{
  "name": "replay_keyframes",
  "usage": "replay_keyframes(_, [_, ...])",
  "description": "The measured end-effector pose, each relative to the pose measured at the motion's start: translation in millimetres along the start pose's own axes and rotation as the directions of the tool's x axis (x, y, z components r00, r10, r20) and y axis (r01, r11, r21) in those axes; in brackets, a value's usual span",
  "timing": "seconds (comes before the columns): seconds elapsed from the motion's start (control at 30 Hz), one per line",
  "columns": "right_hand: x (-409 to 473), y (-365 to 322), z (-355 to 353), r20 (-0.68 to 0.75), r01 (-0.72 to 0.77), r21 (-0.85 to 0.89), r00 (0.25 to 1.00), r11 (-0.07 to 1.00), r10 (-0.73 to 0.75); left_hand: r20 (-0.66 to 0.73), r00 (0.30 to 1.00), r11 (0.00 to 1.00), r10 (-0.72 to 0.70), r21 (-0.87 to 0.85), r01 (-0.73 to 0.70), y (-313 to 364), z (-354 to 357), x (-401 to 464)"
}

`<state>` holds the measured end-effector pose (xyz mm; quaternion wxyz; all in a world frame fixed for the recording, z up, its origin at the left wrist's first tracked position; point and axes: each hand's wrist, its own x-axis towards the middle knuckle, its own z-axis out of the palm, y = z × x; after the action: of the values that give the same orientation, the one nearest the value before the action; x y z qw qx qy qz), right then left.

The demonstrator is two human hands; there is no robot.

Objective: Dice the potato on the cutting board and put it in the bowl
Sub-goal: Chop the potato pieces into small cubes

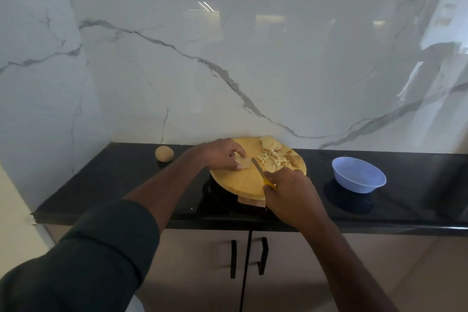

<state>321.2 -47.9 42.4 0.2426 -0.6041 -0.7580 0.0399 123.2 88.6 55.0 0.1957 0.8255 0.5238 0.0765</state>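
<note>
Head view, board: the round wooden cutting board (pixel 243 180) sits on your black counter (pixel 106 180), just in front of you, against the marble wall.
Head view, left hand: your left hand (pixel 222 153) has its fingers curled down onto a potato slice (pixel 244 162) near the board's middle, the thumb alongside it, pinning it flat.
Head view, right hand: your right hand (pixel 288 190) is wrapped round the yellow handle of the knife (pixel 258 169); the blade points away from you, its tip beside the pinned slice.
Head view, potato: a pile of diced pieces (pixel 272 159) lies on the far right of the board, with several uncut round slices (pixel 270 145) fanned at the far edge.
Head view, bowl: the blue bowl (pixel 359 175) stands on the counter well to the right of the board; nothing of the potato shows inside it.
Head view, spare: a whole potato (pixel 164 153) rests on the counter to the left of the board.
Step in hand: you look to be mid-dicing, with one slice under the blade.
Next move: keep your fingertips tucked back from the edge and cut the slice into strips, then across; the far slices wait their turn before anything goes to the bowl.
</note>
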Motion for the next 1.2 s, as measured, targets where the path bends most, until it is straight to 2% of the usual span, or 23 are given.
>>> replay_keyframes(0.17, [-0.2,-2.1,3.8,-0.013,-0.038,-0.012,0.999,0.999,0.038,-0.091,0.995,0.998,-0.045,0.031,0.048,12.0,5.5,-4.8])
replay_keyframes(0.3, [-4.6,-10.9,10.9,-0.063,-0.057,-0.092,0.997,0.994,0.051,-0.027,1.000,1.000,-0.013,0.019,0.014,9.5,0.8,-6.9])
replay_keyframes(0.4, [-4.8,-14.4,12.6,-0.046,-0.065,-0.128,0.997,0.990,0.059,0.042,0.998,0.998,0.037,0.054,-0.040,8.7,0.0,-6.7])
replay_keyframes(0.57, [-3.8,-16.6,12.6,-0.018,-0.062,-0.134,0.998,0.989,0.060,0.056,0.997,0.999,0.051,0.006,-0.051,5.6,-5.0,-7.6])
replay_keyframes(0.77, [-6.1,-13.3,17.3,-0.033,-0.094,-0.115,0.995,0.989,0.091,-0.020,0.999,0.997,0.041,-0.057,-0.042,5.1,0.9,-7.0])
replay_keyframes(1.07, [1.3,-19.6,21.8,-0.037,-0.082,-0.120,0.996,0.989,0.078,-0.252,0.964,0.990,-0.087,-0.129,0.056,23.7,18.8,-14.6])
replay_keyframes(1.2, [8.9,-17.8,21.6,-0.013,-0.055,-0.081,0.998,0.995,0.054,-0.280,0.952,0.985,-0.125,-0.151,0.085,24.0,20.1,-15.0])
